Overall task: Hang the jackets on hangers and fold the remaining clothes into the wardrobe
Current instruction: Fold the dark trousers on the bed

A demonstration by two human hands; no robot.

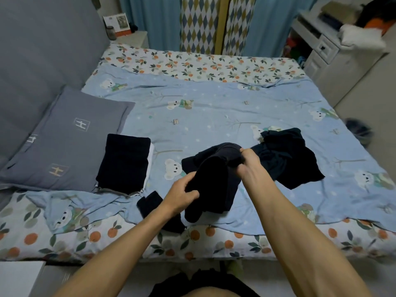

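— Looking down at the bed (214,108), what do we have in front of us?

— We see a soft dark garment (214,179), limp and bunched, held up just above the light blue bear-print sheet (203,116) near the bed's front edge. Its upper end is rolled into a rounded hump; the lower end hangs in loose folds

— And our hands?

— Our left hand (182,196) has its fingers curled into the cloth at the lower left side, gripping a fold. Our right hand (248,162) pinches the rolled upper end, fingers bent tight around it

— What else lies on the bed?

— To the right, touching the held piece, a crumpled dark garment (287,159) lies spread in uneven creases. To the left sits a folded dark stack (125,163), neat and rectangular, a pale layer showing at its edge, right beside a smooth grey pillow (66,142) with stitched square marks. A small dark piece (150,202) lies just under our left wrist. Beneath the blue sheet, a white cover printed with oranges and leaves (192,67) runs along the near and far edges
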